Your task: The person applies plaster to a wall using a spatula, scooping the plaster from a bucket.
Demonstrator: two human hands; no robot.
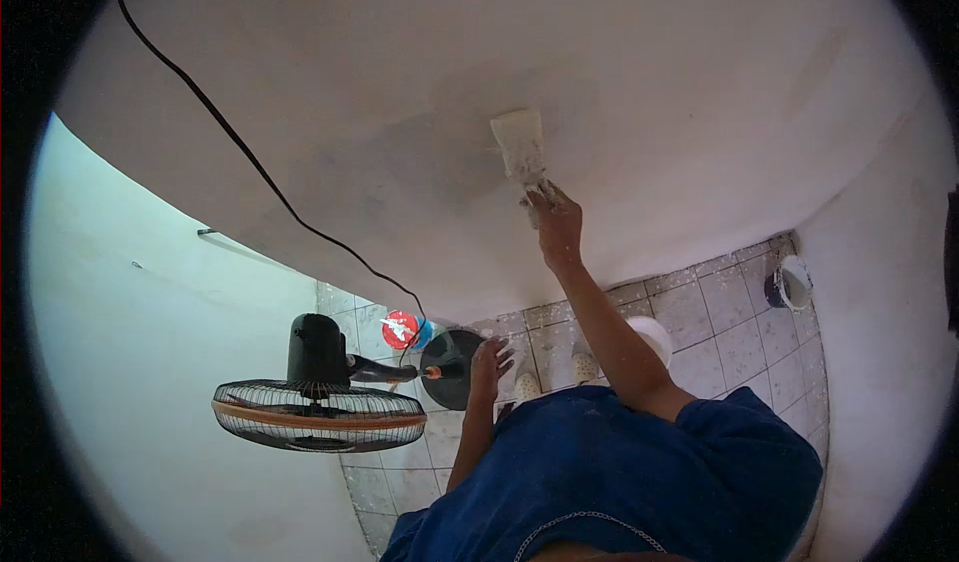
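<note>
Gripped at its lower end by the right hand (pixel 557 224), a wide putty blade (pixel 519 147) is being pressed flat against the pale wall (pixel 400 112). Fingers are being kept curled tight round the handle, which is hidden inside the fist. From that grip the blade is lying straight up the wall and slightly to the left; its long axis is running nearly vertical, with the broad edge pointing upward. A greyer, damp-looking patch (pixel 420 162) is seen just left of it. Meanwhile the left hand (pixel 489 360) is being held low and well apart, fingers loosely spread and holding nothing, near a standing fan (pixel 320 402) on the tiled floor (pixel 719 312).
</note>
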